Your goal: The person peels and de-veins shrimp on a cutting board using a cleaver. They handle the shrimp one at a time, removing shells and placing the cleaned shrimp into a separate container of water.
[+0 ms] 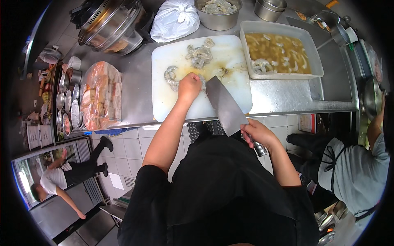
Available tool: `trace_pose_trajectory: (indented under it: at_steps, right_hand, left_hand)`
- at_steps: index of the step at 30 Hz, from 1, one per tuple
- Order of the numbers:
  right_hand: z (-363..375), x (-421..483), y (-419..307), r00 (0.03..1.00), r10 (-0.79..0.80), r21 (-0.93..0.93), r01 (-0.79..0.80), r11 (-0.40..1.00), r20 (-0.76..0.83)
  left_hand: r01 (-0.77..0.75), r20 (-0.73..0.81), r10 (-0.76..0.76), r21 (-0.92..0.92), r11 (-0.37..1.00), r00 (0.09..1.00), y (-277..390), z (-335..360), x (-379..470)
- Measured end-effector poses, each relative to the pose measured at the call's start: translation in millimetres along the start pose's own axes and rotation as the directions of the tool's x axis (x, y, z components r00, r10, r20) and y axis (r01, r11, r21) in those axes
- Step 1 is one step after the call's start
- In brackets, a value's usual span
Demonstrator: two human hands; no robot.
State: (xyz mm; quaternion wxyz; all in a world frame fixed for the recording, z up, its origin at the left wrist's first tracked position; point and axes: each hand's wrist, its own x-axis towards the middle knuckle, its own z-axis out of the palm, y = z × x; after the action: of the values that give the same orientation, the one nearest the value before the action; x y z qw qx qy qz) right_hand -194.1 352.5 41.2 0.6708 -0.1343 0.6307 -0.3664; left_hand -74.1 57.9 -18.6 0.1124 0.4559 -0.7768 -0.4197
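Note:
My right hand (257,133) grips the metal handle of a broad cleaver (226,106). The blade lies slanted over the front of a white cutting board (172,107), its far end beside my left hand (189,87). With bent fingers my left hand holds a peeled shrimp (202,82) against the board; part of the shrimp is hidden by the fingers. Left of that hand more shrimp (171,77) lie in a curve. A heap of grey raw shrimp (200,55) sits farther back. Dark scraps (224,72) stain the board's right half.
A plastic tub (317,69) of brownish liquid and shrimp stands at right. Behind are a steel pot (220,21) of shrimp and a tied white bag (175,21). Bagged blocks (101,95) lie left. One person (351,172) stands right, another (61,175) walks at left.

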Motion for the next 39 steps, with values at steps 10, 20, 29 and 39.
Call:
trace_pose_trajectory:
  at_steps: [10,20,29,39]
  right_hand:
    - [11.2,-7.7,-25.9,0.97,-0.151,-0.333,0.081,0.939,-0.189]
    - [-14.3,-10.2,-28.1,0.925,-0.138,-0.323,0.018,0.946,-0.353]
    - [-6.3,-7.4,-24.2,0.924,-0.155,-0.282,0.054,0.958,-0.35]
    - [-4.0,-2.6,-17.4,0.923,-0.181,-0.3,0.076,0.951,-0.34]
  left_hand:
    - [-0.001,0.018,0.001,0.016,1.0,1.0,0.5,-0.8,-1.1]
    - [-0.079,0.098,0.042,0.421,0.904,0.994,37.3,0.0,-30.6]
    - [-0.119,-0.079,0.159,0.369,0.922,0.984,38.9,-62.2,36.0]
    - [0.126,0.009,-0.175,0.654,0.746,0.985,5.7,-111.0,46.3]
